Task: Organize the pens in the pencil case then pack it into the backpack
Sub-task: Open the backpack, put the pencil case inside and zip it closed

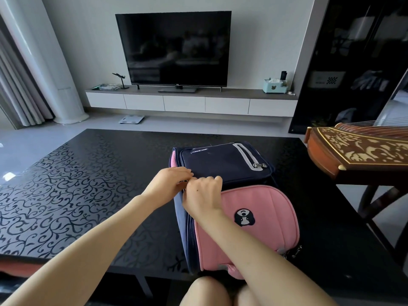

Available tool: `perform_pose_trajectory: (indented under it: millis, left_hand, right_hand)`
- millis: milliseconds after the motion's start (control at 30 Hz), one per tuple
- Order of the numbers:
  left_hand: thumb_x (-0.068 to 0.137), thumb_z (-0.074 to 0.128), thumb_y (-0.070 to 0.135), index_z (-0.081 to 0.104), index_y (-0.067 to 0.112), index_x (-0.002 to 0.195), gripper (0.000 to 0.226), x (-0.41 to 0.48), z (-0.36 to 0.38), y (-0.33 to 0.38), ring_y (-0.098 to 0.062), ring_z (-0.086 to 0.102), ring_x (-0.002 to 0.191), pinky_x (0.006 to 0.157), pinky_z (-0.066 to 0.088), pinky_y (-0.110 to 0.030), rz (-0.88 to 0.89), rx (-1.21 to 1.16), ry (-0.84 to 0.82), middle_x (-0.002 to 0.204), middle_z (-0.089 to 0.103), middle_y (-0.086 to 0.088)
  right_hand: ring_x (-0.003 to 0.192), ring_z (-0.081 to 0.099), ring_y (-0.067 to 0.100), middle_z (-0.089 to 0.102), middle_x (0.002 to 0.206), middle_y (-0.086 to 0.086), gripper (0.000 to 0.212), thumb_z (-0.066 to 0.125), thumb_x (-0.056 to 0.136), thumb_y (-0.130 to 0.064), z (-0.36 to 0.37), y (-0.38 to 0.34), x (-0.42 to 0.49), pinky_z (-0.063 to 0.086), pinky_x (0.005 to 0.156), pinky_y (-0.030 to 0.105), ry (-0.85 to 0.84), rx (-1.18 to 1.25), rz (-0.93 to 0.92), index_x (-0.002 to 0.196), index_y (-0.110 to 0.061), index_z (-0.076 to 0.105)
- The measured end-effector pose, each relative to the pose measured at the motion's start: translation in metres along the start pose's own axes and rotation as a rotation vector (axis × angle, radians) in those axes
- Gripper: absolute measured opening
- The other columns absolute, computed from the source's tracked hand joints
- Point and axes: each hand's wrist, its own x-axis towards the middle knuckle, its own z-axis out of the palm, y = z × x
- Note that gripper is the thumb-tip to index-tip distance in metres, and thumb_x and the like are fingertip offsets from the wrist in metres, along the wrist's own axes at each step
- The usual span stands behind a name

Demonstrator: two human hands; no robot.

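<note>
Centrally, the black patterned worktop [88, 173] carries the backpack [265, 206], which lies flat near the front edge with its navy panel away from the person and its pink flap nearer. The left hand [171, 184] meets the backpack's left side, fingers and thumb pinching the navy edge. The right hand [203, 195], touching it at the pink flap's corner, curls its fingers at the seam; what they hold cannot be told.

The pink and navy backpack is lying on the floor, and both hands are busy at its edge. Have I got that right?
Not quite. The backpack lies on the black patterned table, not the floor, as the head view shows. The left hand and right hand are indeed busy at its edge.
</note>
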Motion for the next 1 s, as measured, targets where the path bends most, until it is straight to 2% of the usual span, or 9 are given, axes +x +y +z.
perform_pose_trajectory:
  millis: [100, 167, 267, 367, 600, 700, 800, 900, 1000]
  left_hand:
    - [0.081, 0.06, 0.0, 0.066, 0.005, 0.086, 0.01, 0.003, -0.002, 0.002, -0.028, 0.062, 0.078, 0.073, 0.051, -0.043, -0.087, -0.07, 0.009, 0.082, 0.067, -0.01]
    - [0.085, 0.057, 0.009, 0.065, 0.005, 0.083, 0.009, 0.004, -0.004, 0.001, -0.027, 0.058, 0.07, 0.067, 0.048, -0.042, -0.102, -0.09, 0.023, 0.075, 0.064, -0.009]
    - [0.086, 0.057, 0.017, 0.066, 0.004, 0.083, 0.016, 0.005, -0.005, -0.003, -0.017, 0.062, 0.079, 0.074, 0.049, -0.034, -0.063, -0.116, 0.01, 0.08, 0.067, -0.008]
    - [0.082, 0.063, 0.015, 0.071, 0.005, 0.09, 0.015, 0.008, -0.004, -0.007, -0.007, 0.059, 0.1, 0.085, 0.045, -0.022, -0.03, -0.124, 0.031, 0.093, 0.071, -0.007]
    - [0.083, 0.054, 0.015, 0.07, 0.002, 0.091, 0.022, 0.003, 0.001, -0.014, -0.008, 0.054, 0.102, 0.091, 0.039, -0.017, 0.034, -0.018, -0.029, 0.095, 0.071, -0.008]
    - [0.079, 0.061, 0.002, 0.072, 0.003, 0.092, 0.017, 0.001, 0.002, -0.03, -0.016, 0.062, 0.1, 0.088, 0.043, -0.02, 0.03, 0.064, -0.018, 0.1, 0.072, -0.009]
    - [0.067, 0.06, -0.012, 0.074, 0.01, 0.092, 0.036, 0.006, -0.002, -0.03, -0.024, 0.067, 0.095, 0.088, 0.054, -0.038, -0.108, 0.148, -0.021, 0.1, 0.073, -0.004]
    - [0.069, 0.053, 0.016, 0.071, 0.017, 0.102, 0.037, 0.026, 0.0, 0.012, -0.023, 0.058, 0.114, 0.103, 0.041, -0.046, -0.089, 0.143, 0.024, 0.113, 0.068, 0.002]
    - [0.087, 0.047, 0.051, 0.044, 0.026, 0.136, 0.054, 0.051, 0.023, 0.056, -0.019, 0.025, 0.14, 0.116, 0.016, -0.046, -0.028, 0.243, -0.224, 0.146, 0.04, 0.004]
  right_hand:
    - [0.039, 0.045, 0.014, 0.049, 0.042, -0.006, 0.023, 0.069, 0.047, -0.027, -0.003, 0.002, 0.004, 0.019, 0.053, 0.028, 0.003, -0.122, -0.078, 0.068, -0.02, 0.061]
    - [0.041, 0.047, 0.014, 0.051, 0.045, -0.005, 0.025, 0.066, 0.054, -0.023, -0.006, 0.006, 0.003, 0.023, 0.052, 0.027, 0.042, -0.155, -0.12, 0.078, -0.019, 0.065]
    - [0.043, 0.047, 0.015, 0.05, 0.048, -0.004, 0.009, 0.062, 0.061, -0.013, -0.007, 0.017, -0.004, 0.031, 0.05, 0.024, 0.176, -0.122, -0.189, 0.067, -0.02, 0.059]
    - [0.044, 0.048, 0.018, 0.05, 0.048, -0.002, 0.016, 0.064, 0.063, -0.011, -0.003, 0.035, -0.015, 0.034, 0.049, 0.026, 0.23, 0.036, -0.155, 0.056, -0.018, 0.051]
    - [0.039, 0.045, 0.021, 0.048, 0.044, 0.0, 0.024, 0.047, 0.077, -0.019, 0.017, 0.103, -0.038, 0.02, 0.045, 0.022, 0.285, 0.249, 0.066, 0.053, -0.015, 0.048]
    - [0.041, 0.051, 0.028, 0.052, 0.046, 0.008, 0.026, 0.056, 0.079, -0.017, 0.032, 0.164, -0.023, 0.023, 0.046, 0.023, 0.203, 0.239, 0.302, 0.054, -0.011, 0.05]
    - [0.04, 0.046, 0.022, 0.048, 0.044, 0.001, 0.032, 0.07, 0.078, -0.013, 0.038, 0.189, -0.02, 0.023, 0.044, 0.021, 0.133, 0.233, 0.193, 0.054, -0.013, 0.048]
    - [0.041, 0.042, 0.015, 0.045, 0.045, -0.005, 0.032, 0.068, 0.081, -0.016, 0.038, 0.187, -0.025, 0.024, 0.044, 0.022, 0.142, 0.281, 0.168, 0.056, -0.016, 0.048]
    - [0.042, 0.04, 0.013, 0.043, 0.048, -0.009, 0.031, 0.069, 0.081, -0.018, 0.041, 0.193, -0.032, 0.023, 0.045, 0.021, 0.14, 0.301, 0.182, 0.056, -0.017, 0.05]
